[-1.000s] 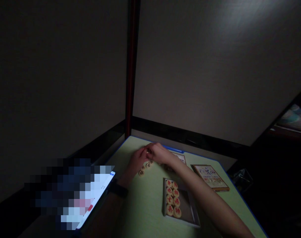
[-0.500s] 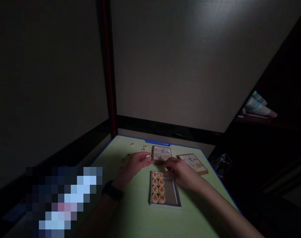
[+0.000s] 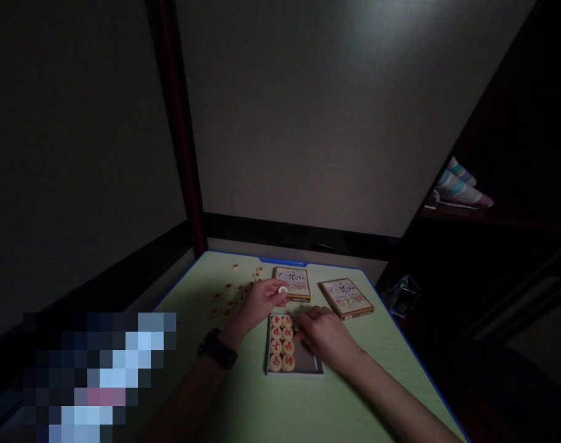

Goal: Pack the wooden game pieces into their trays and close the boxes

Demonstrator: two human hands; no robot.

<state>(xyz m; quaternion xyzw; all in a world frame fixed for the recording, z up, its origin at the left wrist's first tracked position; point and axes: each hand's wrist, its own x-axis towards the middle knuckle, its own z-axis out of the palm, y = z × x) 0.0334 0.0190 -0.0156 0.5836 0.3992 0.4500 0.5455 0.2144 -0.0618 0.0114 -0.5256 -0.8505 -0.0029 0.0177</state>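
Note:
My left hand pinches a round Chinese chess piece between thumb and fingers, in front of the nearer-left box. A shallow tray lies flat on the table, its left side filled with two columns of pale pieces bearing red characters. Over the tray's upper right part, my right hand is closed with its fingertips low, beside the filled columns. The pale piece that showed in those fingertips is now hidden by the fingers. More loose chess pieces lie scattered left of my left hand.
Two flat boxes with printed lids stand at the back: one box behind my hands, another box farther right. The green table has a blue edge and meets walls behind. A shiny packet sits beyond its right edge.
My right hand has lowered toward the tray. My left hand has turned, so its chess piece shows its face. The camera view has shifted, revealing more loose pieces.

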